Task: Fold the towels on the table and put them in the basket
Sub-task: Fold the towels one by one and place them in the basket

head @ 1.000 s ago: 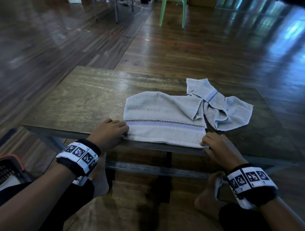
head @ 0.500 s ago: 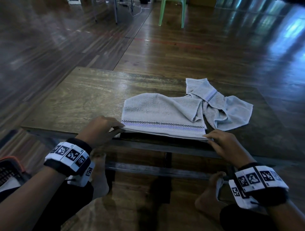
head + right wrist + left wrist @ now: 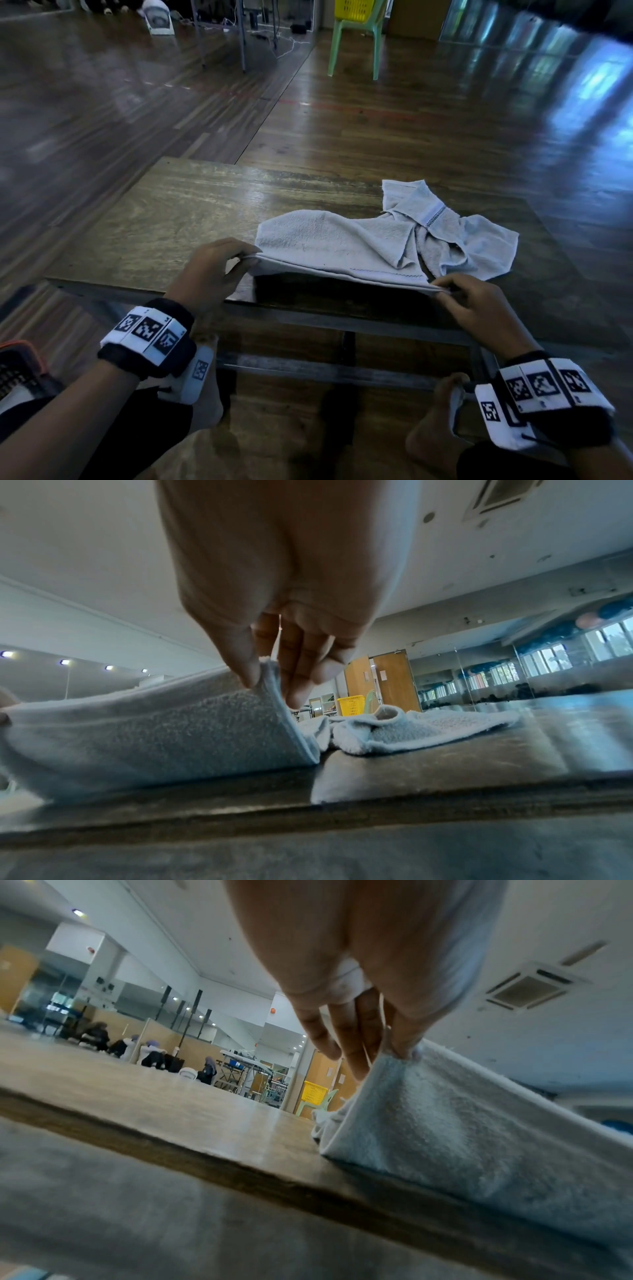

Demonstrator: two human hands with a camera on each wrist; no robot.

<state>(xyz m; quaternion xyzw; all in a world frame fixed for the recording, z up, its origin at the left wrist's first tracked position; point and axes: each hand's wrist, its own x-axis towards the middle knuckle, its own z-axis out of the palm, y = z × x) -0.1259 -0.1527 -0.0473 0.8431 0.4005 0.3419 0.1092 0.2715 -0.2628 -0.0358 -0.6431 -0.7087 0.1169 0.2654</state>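
On a worn wooden tabletop (image 3: pixel 191 219) in a hall with glossy plank flooring (image 3: pixel 411 120), both hands' fingers (image 3: pixel 346 1045) pinch the near corners of a pale towel (image 3: pixel 335 240), lifting its edge beside another crumpled towel (image 3: pixel 479 246).

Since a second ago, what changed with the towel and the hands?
Both hands lifted the towel's near edge off the table and carried it away from the person, starting a fold. The left hand and right hand now pinch its near corners in the air instead of pressing them flat. The crumpled second towel beyond it stayed put, and so did the table.
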